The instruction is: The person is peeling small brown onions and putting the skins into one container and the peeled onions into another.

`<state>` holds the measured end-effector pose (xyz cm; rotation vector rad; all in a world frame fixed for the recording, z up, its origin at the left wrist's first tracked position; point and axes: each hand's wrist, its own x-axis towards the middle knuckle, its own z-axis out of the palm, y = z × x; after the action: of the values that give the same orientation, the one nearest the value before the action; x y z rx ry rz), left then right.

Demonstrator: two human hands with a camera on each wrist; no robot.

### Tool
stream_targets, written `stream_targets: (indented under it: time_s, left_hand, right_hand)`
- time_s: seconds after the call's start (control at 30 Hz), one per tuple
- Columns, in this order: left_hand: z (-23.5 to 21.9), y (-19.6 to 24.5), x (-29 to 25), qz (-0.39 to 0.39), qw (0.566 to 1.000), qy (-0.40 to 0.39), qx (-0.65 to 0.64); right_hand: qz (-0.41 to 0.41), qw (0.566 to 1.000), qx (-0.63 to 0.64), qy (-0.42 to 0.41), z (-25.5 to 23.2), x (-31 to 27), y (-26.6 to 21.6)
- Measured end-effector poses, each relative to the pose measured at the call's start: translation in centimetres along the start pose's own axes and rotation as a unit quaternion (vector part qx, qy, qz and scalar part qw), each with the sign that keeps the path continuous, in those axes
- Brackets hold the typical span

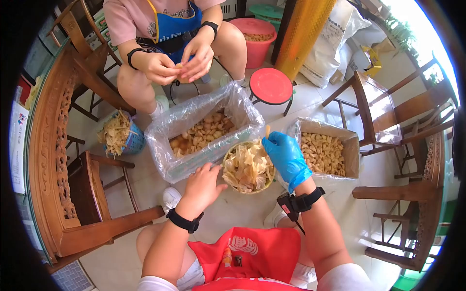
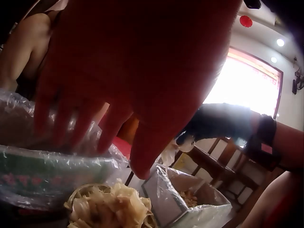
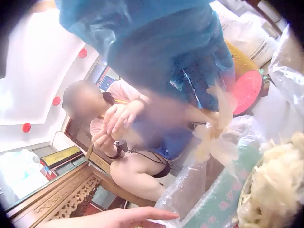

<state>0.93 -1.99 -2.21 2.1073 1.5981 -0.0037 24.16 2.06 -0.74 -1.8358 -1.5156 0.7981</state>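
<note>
Papery peel: pinching it between gloved fingers of the right hand, presumably for its flimsiness. Spreading fingers of the left hand, holding nothing. Standing the peel-heaped container between both sets of fingers, apparently for short reaches. Lining the box ahead of the left fingers with plastic, likely against wet.

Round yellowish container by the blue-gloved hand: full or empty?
Full: tan papery skins heap above the rim of the round yellowish container.
</note>
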Motion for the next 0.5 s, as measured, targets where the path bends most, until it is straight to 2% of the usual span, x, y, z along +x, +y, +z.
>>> stream_targets:
  time_s: [0.03, 0.1, 0.13, 0.2, 0.23, 0.33, 0.4, 0.47, 0.5]
  left_hand:
    - [0.3, -0.2, -0.1, 0.026, 1.0, 0.007, -0.006]
    - [0.7, -0.2, 0.1, 0.033, 0.999, 0.011, 0.004]
    - [0.7, -0.3, 0.2, 0.04, 0.999, 0.019, 0.017]
    - [0.9, 0.0, 0.1, 0.037, 0.999, 0.005, 0.032]
    - [0.9, 0.0, -0.2, 0.034, 0.998, -0.015, 0.05]
    - [0.0, 0.4, -0.4, 0.016, 0.998, -0.049, 0.048]
    - [-0.6, 0.6, -0.8, 0.007, 0.998, -0.055, 0.04]
    - [-0.8, 0.3, -1.2, 0.04, 0.998, -0.047, 0.008]
    - [-1.4, 0.2, -1.4, 0.046, 0.997, -0.062, -0.01]
  right_hand:
    - [0.003, 1.0, -0.001, -0.002, 0.0, -0.2, 0.2]
    - [0.001, 0.998, 0.001, -0.064, 0.0, -0.3, 0.5]
    - [0.0, 0.998, 0.002, -0.064, 0.1, -0.2, 1.0]
    - [-0.042, 0.995, -0.08, -0.045, 0.5, 0.2, 2.3]
    - [-0.017, 0.993, -0.097, -0.06, 0.8, 0.2, 2.6]
    - [-0.026, 0.99, -0.135, -0.037, 2.6, 0.4, 4.4]
    - [-0.022, 0.984, -0.163, -0.063, 4.4, 0.4, 5.8]
    - [-0.099, 0.954, -0.281, -0.037, 6.5, 0.2, 7.6]
    - [-0.072, 0.962, -0.244, -0.093, 7.1, 0.1, 7.7]
